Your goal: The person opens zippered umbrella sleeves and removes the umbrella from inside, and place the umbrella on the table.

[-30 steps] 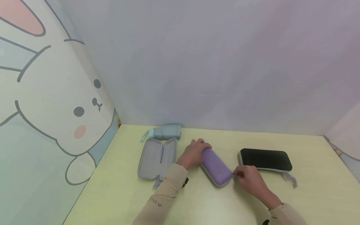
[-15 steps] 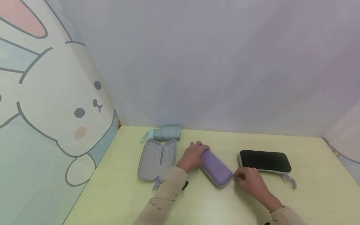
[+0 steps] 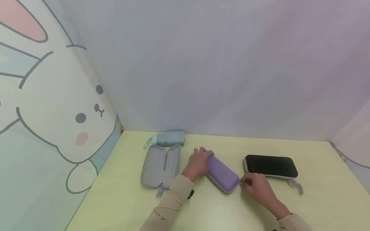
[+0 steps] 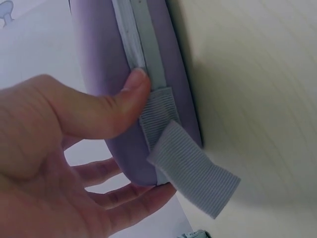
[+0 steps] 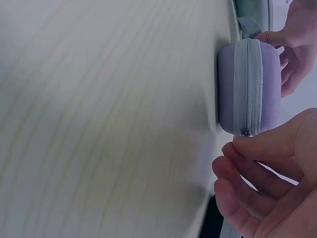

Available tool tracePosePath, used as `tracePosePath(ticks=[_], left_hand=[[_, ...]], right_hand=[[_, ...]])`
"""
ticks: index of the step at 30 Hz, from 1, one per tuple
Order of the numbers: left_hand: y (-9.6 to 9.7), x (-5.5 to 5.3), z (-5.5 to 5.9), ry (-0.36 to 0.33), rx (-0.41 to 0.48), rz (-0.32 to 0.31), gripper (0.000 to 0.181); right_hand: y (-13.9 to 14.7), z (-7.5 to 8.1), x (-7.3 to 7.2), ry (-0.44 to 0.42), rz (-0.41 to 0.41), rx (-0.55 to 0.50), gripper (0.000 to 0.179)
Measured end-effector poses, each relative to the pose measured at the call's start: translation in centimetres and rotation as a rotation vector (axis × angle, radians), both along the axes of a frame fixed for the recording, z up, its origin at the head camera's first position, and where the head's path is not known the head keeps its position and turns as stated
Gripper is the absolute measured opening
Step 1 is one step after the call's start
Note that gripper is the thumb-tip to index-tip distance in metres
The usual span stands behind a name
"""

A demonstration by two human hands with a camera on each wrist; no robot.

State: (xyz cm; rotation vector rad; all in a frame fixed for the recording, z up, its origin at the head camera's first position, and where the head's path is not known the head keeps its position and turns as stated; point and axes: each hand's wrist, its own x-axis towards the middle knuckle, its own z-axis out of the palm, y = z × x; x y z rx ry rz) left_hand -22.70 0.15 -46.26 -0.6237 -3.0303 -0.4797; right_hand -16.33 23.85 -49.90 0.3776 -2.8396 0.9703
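Note:
A purple zip case (image 3: 222,175) with a grey zipper band lies closed and slanted on the table between the hands. My left hand (image 3: 197,164) grips its far left end. In the left wrist view the thumb presses on the zipper band, just above a grey ribbed fabric tab (image 4: 195,168), while the other fingers reach round behind. At the case's near right corner, my right hand (image 3: 257,186) pinches the small zipper pull (image 5: 245,133) between thumb and forefinger. The remaining fingers of that hand are bent and hold nothing.
Left of the case, a grey case (image 3: 153,166) lies spread open, partly behind the left sleeve. Beyond it sits a folded blue-grey umbrella (image 3: 170,138) with a wrist loop. A black-topped case (image 3: 271,166) with a grey strap lies to the right. A wall (image 3: 219,70) rises behind the table.
The head view has tilted slightly, so the whole scene sits a little lower. Both hands keep the same hold on the purple case and its zipper pull.

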Motion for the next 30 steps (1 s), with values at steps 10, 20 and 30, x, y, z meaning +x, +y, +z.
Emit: tracePosePath(ticks=[10, 20, 30], left_hand=[[-0.1, 0.4, 0.0, 0.033, -0.009, 0.016, 0.050], [0.0, 0.8, 0.0, 0.003, -0.012, 0.044, 0.054], [-0.1, 1.1, -0.1, 0.018, 0.018, 0.058, 0.054]], right_hand=[[0.1, 0.2, 0.1, 0.032, -0.004, 0.003, 0.020], [0.1, 0.2, 0.2, 0.007, -0.018, -0.005, 0.020], [0.2, 0.3, 0.2, -0.001, -0.022, 0.005, 0.017]])
